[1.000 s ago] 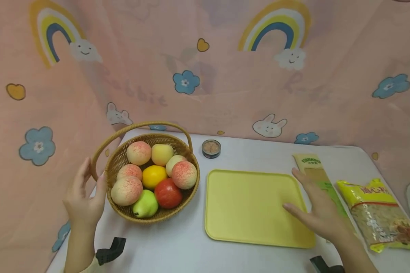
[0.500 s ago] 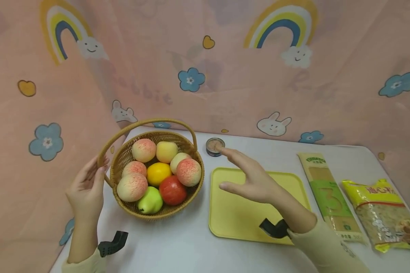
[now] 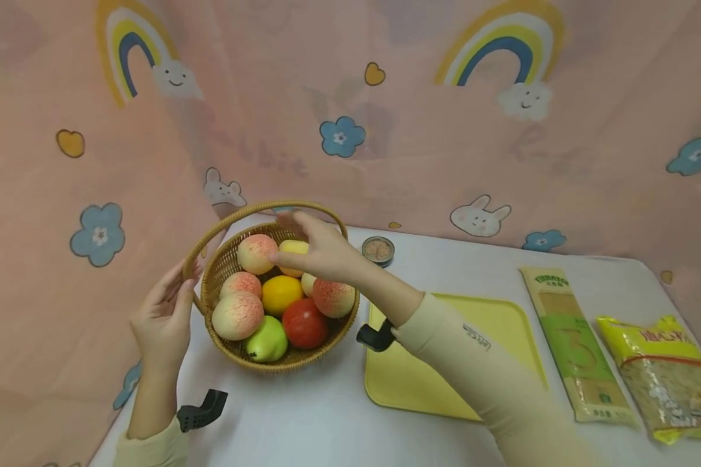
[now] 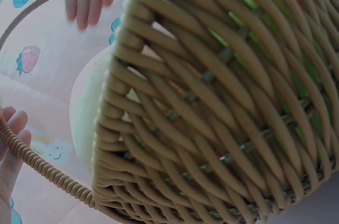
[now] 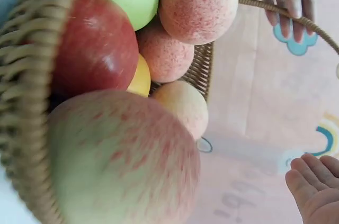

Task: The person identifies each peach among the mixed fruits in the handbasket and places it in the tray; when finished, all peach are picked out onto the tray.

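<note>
A wicker basket (image 3: 210, 324) on the white table holds several peaches (image 3: 237, 316), a yellow lemon-like fruit (image 3: 282, 295), a red apple-like fruit (image 3: 305, 323) and a green pear (image 3: 267, 339). My left hand (image 3: 165, 318) pinches the left side of its arched handle (image 3: 228, 224) between thumb and fingers, as the right wrist view also shows. Over the far part of the basket, below the top of the handle, hovers my right hand (image 3: 321, 250). Its fingers are extended, the thumb overlapping a peach near a yellow fruit (image 3: 294, 250). Nothing is in its grasp.
Right of the basket lies a yellow tray (image 3: 485, 324), partly under the right sleeve. A small round tin (image 3: 378, 250) stands behind it. Further right are a green noodle packet (image 3: 578, 347) and a yellow-topped bag (image 3: 660, 376). Printed pink cloth (image 3: 409, 149) hangs behind.
My right hand has swung left from above the tray's right side to over the basket. My left hand has closed in on the handle. The view has shifted slightly.
</note>
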Motion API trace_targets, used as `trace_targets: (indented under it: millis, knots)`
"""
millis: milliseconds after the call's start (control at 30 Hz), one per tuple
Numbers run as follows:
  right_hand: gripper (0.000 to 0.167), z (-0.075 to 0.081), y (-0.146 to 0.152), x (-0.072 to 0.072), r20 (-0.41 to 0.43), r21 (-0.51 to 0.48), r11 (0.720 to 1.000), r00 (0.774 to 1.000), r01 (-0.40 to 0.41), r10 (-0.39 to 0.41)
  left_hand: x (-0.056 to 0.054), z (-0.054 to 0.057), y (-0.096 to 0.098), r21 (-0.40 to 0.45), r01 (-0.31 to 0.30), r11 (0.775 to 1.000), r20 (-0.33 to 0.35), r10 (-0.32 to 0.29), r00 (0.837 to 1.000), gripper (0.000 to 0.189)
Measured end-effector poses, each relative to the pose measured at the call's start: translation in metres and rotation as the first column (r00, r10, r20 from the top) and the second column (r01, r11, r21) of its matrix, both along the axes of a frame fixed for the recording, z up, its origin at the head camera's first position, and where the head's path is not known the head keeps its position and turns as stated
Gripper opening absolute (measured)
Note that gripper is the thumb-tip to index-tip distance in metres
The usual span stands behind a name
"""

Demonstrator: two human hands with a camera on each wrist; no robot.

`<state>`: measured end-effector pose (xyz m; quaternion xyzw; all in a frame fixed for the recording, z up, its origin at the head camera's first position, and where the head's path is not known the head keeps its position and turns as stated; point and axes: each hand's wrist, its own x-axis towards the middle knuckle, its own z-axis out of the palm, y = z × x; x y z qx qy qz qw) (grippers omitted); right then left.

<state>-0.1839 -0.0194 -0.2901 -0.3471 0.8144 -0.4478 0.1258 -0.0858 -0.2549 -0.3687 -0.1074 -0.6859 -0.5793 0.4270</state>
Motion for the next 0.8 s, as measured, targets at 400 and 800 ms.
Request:
trace_targets:
  millis: [400, 800]
  knots:
    - [0.069, -0.023, -0.065, -0.038, 0.243, 0.03, 0.99, 0.96, 0.134, -0.138, 0.0, -0.001, -0.001, -0.001, -0.037, 0.999, 0.027, 0.037, 0.999, 0.032]
    - [0.071, -0.045, -0.077, -0.063, 0.269, 0.175, 0.982, 0.956, 0.068, -0.115, -0.001, -0.001, -0.003, 0.019, -0.004, 1.0, 0.042, 0.003, 0.999, 0.031]
